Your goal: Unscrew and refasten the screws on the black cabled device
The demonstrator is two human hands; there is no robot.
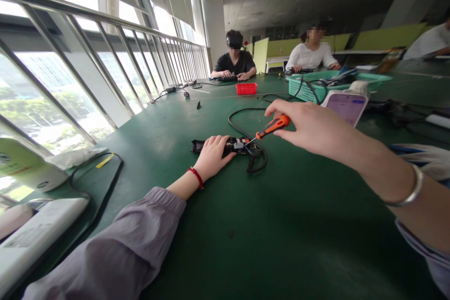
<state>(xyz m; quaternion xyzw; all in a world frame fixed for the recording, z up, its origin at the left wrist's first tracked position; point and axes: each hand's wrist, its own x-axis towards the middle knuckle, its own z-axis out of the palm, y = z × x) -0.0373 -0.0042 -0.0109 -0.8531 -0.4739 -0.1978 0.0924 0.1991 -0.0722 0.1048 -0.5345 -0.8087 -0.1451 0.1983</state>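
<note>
Seen from the wearer's head, 2 bare hands are over a green counter [225, 229]. The fingers of the left hand [211, 159] curve across the top of a slim black device [232, 146], thumb along its near side, closed on it and apparently steadying it against the counter. The device's long axis runs left to right: a dark end pokes out left of those fingers, and the opened end, with small parts and coloured wires showing, lies just to their right. The fingers of the right hand [312, 124] are closed around the handle of an orange-and-black screwdriver [276, 126]. From these fingers the device lies to the left and lower, so the shaft slants down and left to the opened end, at an angle to the long axis. Whether the tip touches a screw is too small to tell. The left fingers are nearer, directly on the device; the right fingers are apart from it, with the shaft spanning the gap. A black cord [242, 109] runs beyond the left fingers. Beyond the right fingers are a phone [346, 108] and a green basket [298, 91]; a red tray [246, 91] sits farther off, to their left.
</note>
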